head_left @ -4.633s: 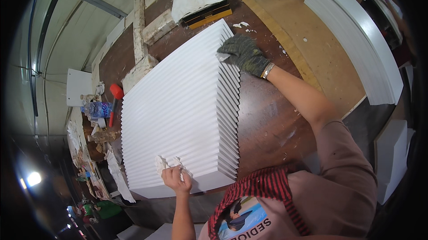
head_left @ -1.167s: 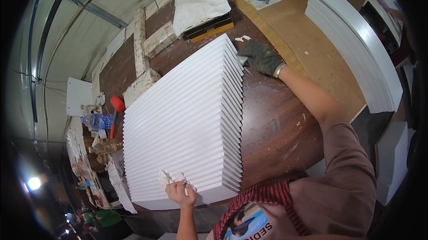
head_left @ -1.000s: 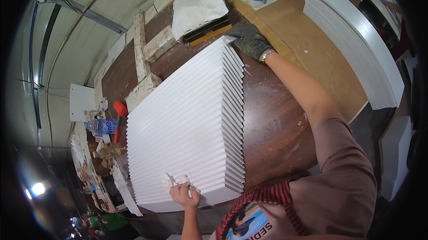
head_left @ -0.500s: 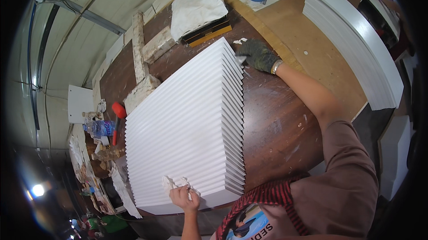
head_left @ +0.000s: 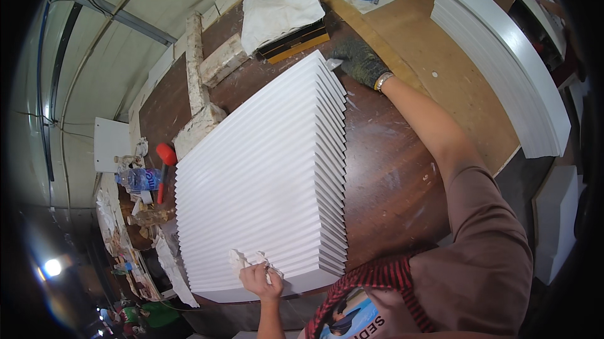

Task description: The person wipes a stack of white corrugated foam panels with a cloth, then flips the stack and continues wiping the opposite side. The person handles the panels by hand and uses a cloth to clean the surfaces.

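A large white piece with a ridged, wavy top (head_left: 251, 194) lies before me, its right side showing a row of toothed edges. My left hand (head_left: 261, 281), bare, rests closed on its near edge, gripping a crumpled white cloth (head_left: 238, 259). At the far right corner is my right hand (head_left: 360, 64) in a dark worn glove, fingers curled round a small flat scraper (head_left: 333, 62). Only the scraper's pale blade shows, at the top end of the toothed side. The glove hides its handle.
Beyond the ridged piece sits a black and yellow box (head_left: 292, 43) under a white cloth (head_left: 281, 8). Plaster-spattered bars (head_left: 224, 61) lie left of it. A red mallet (head_left: 166, 155) and a water bottle (head_left: 139, 179) are at left. Curved white strips (head_left: 503, 56) stand stacked at right.
My right hand has moved slightly farther away and left, carrying the scraper up the toothed side to the far corner. My left hand stays in place on the cloth.
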The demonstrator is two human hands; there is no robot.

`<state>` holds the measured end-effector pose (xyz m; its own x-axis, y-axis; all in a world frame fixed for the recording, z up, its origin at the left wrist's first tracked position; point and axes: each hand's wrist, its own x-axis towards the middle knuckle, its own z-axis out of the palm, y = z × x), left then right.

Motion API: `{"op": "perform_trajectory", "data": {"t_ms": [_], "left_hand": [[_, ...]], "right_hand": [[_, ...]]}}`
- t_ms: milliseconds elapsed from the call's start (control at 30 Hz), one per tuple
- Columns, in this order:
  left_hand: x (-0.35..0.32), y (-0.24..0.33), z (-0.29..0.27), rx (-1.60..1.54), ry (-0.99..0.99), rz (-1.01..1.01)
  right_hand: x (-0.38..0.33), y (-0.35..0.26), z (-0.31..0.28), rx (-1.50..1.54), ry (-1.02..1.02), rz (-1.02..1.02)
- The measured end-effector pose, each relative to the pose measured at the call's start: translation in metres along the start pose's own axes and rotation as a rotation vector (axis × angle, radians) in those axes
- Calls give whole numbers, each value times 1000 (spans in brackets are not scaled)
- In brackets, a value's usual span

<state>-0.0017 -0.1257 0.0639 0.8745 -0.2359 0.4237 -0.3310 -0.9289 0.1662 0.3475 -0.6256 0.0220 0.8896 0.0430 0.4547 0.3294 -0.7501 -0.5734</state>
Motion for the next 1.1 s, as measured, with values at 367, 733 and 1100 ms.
{"op": "perform_trajectory", "data": {"t_ms": [367, 733, 1100], "left_hand": [[2, 1, 1, -11, 2, 16], [3, 1, 0, -14, 17, 29], [2, 0, 0, -9, 14, 10]], "right_hand": [[-45, 12, -7, -221, -167, -222], [-68, -34, 14, 134, 20, -204], [-54, -50, 13, 41, 66, -219]]}}
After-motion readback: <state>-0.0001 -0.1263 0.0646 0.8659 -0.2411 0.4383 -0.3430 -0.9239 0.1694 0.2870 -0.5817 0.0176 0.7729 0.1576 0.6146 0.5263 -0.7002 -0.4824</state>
